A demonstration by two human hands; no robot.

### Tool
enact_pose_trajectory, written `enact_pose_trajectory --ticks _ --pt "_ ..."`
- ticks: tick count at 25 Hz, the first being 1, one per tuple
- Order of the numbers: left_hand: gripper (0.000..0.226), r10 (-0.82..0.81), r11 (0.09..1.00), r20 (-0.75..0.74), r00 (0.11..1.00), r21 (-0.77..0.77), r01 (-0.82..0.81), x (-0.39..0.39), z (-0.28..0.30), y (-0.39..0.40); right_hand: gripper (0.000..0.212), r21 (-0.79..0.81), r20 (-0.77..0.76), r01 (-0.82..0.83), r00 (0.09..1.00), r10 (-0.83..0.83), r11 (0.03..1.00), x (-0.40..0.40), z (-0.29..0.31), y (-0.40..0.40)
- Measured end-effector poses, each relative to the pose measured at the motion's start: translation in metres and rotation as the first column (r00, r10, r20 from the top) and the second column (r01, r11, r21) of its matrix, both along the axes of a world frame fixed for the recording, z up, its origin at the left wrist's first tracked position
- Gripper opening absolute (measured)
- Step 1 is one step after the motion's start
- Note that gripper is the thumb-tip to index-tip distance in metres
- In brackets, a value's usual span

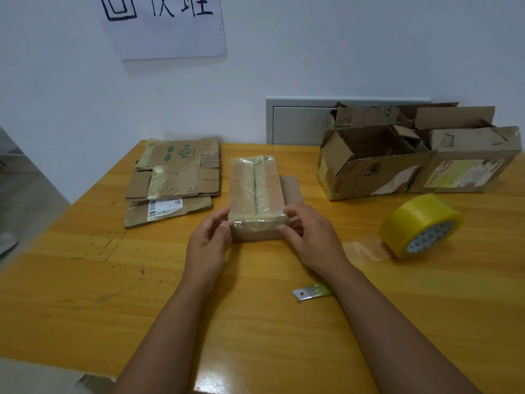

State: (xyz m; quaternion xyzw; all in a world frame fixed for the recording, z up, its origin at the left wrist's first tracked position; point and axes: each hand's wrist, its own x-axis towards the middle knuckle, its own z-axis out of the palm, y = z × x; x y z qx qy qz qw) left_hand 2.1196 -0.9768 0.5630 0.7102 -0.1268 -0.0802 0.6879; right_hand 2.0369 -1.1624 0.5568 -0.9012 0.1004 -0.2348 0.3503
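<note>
At the far left the yellow wooden counter [85,280] meets a white wall, where a paper sign [162,24] with dark hand-drawn characters hangs high up; below it, at the counter's back left, lies a pile of flat cartons [173,177], worn and patched with yellowish tape, the lowest one showing a white label [164,209] on its near edge; just right of the pile, near the middle of the counter, the box [255,191] lies long side running away from the person, its top flaps closed and covered with clear tape that wraps over the near end; a loose cardboard flap [292,189] sticks out from behind its right side; the left hand [208,240] grips the box's near left corner, fingers curled against the side and thumb lying by the front face; the right hand [309,237] holds the near right corner, fingers bent round the side and thumb pressed on the taped front edge; both forearms reach in from the bottom of the view; nearer the person, just beside the right forearm, a small blade [311,291] lies flat on the counter; behind it, on the wall, a pale panel [295,120] stands partly hidden by two open cartons [372,163], torn and set touching side by side at the back right; in front of them a yellow tape roll [420,226] rests on its edge, well apart from the box, with a loose clear strip [366,251] trailing leftward onto the counter.
</note>
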Motion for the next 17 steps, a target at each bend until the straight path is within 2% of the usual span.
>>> enact_pose_trajectory --ticks 5,10,13,15,17 --pt "0.034 -0.027 0.999 0.059 0.998 0.045 0.024 0.003 -0.01 0.004 0.027 -0.1 0.005 0.008 1.0 -0.007 0.995 0.005 0.0 0.001" --pt "0.042 -0.023 0.99 0.15 0.988 0.139 0.002 -0.001 -0.01 0.004 0.027 -0.025 -0.053 -0.01 0.999 0.008 1.0 0.0 0.004 0.0" --pt "0.043 0.003 0.977 0.208 0.978 0.21 -0.048 0.002 -0.013 0.004 0.024 -0.052 -0.054 0.022 0.998 -0.025 0.998 0.002 0.003 0.001" --pt "0.044 0.018 0.974 0.218 0.976 0.215 -0.066 0.003 -0.014 0.005 0.027 0.037 -0.068 0.028 0.997 -0.025 0.999 0.001 0.004 0.001" --pt "0.045 0.041 0.977 0.21 0.977 0.194 -0.083 0.002 -0.012 0.004 0.03 0.265 -0.074 0.004 0.997 0.016 0.964 -0.005 0.004 -0.003"
